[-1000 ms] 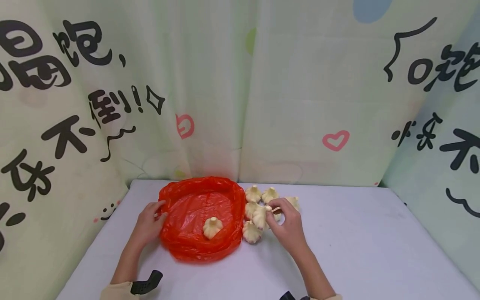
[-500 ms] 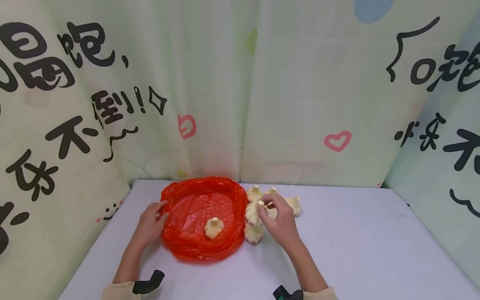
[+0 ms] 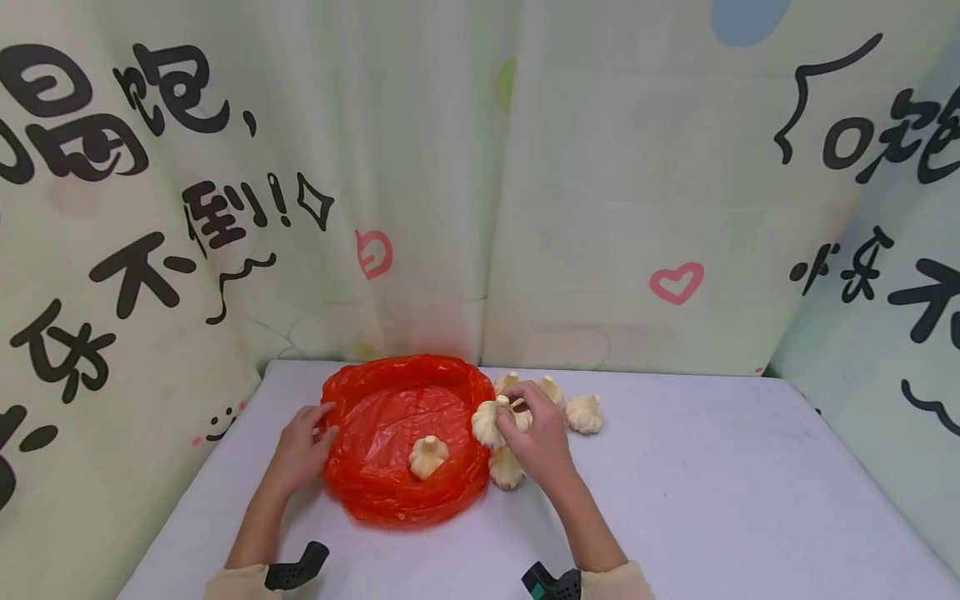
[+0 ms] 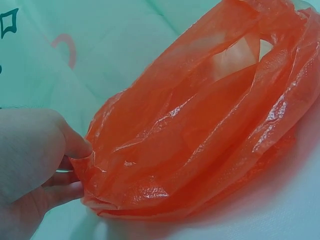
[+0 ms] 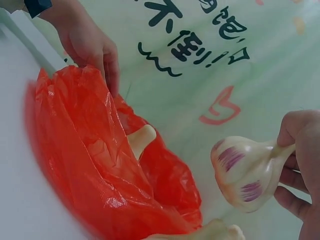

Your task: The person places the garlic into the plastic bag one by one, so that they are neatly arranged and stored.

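A red plastic bag (image 3: 375, 502) stands with its mouth spread wide, and one garlic bulb (image 3: 428, 457) lies inside it. My left hand (image 3: 302, 450) pinches the bag's left rim between thumb and fingers, plainly seen in the left wrist view. By its stem, my right hand (image 3: 542, 437) holds another garlic bulb (image 3: 486, 427), which overlaps the bag's right rim in the head view. Purple streaks mark this held bulb (image 5: 242, 175) in the right wrist view, where it hangs beside the bag.
Several more bulbs lie right of the bag, partly behind my right hand, including a near garlic bulb (image 3: 507, 469) and a far-right garlic bulb (image 3: 584, 414). All rest on a white table (image 3: 720, 483). A printed curtain (image 3: 585, 192) rises behind its back edge.
My right hand has moved left, carrying the garlic bulb from over the loose bulbs to the bag's right rim. My left hand keeps its place on the bag.
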The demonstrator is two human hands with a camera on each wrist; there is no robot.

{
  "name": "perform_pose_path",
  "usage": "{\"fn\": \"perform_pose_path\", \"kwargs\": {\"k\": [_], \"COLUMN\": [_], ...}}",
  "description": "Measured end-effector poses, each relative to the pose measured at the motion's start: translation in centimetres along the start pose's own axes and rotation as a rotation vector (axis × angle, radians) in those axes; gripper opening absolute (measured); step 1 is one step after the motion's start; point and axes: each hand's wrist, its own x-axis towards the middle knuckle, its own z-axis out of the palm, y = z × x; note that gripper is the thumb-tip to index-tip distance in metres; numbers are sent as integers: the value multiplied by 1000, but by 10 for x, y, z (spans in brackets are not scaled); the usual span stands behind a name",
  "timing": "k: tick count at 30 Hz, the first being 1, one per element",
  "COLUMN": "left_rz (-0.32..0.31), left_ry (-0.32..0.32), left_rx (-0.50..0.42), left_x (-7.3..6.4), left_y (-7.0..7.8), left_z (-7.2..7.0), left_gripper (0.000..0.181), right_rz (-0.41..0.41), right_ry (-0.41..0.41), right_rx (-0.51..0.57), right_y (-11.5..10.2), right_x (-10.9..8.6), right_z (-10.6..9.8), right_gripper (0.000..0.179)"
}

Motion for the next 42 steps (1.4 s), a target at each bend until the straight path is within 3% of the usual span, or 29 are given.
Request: {"fn": "perform_pose_path", "kwargs": {"k": [18,25,42], "left_rz": [-22,-16,-8], "left_ry": [-2,0,10], "left_rx": [-1,5,1], "left_x": [1,1,2], "left_y": [-2,-2,-3], "left_z": [1,1,1], "left_gripper": [49,49,49], "right_rz": [46,105,142], "right_ry": [-48,-54,-72], "right_rx": [41,73,43], "right_y": [-2,-4,2], "right_x": [9,12,20], "right_z": [20,25,34], "right_gripper": [13,14,16]}}
